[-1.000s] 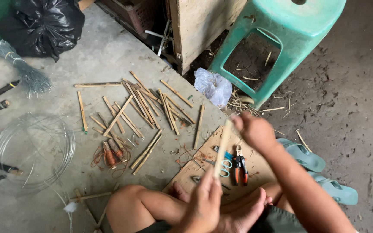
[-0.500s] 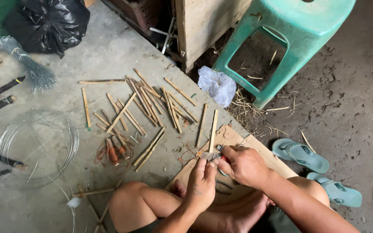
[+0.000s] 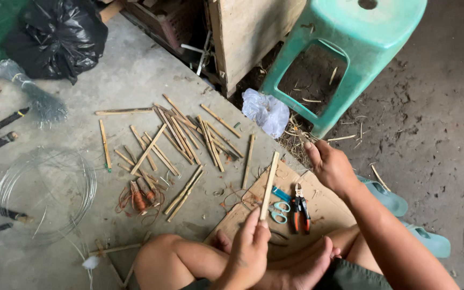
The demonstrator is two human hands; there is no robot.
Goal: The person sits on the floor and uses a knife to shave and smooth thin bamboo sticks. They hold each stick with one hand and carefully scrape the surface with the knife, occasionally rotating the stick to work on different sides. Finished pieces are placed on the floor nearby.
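Fingers of the left hand (image 3: 248, 252) pinch a bamboo stick (image 3: 269, 185) upright over the cardboard (image 3: 323, 207); the right hand (image 3: 331, 166) hovers apart, loosely curled and empty. Pliers (image 3: 299, 207) and scissors (image 3: 280, 209) lie just beside, and many sticks (image 3: 183, 139) wait scattered on the floor, so plenty looks left.

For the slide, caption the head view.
Left hand holds a bamboo stick upright; right hand lifted beside it.

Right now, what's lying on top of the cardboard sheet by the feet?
On the cardboard sheet lie the scissors and the pliers. The left hand, holding a bamboo stick, and the feet cover its near edge, so anything there is hidden.
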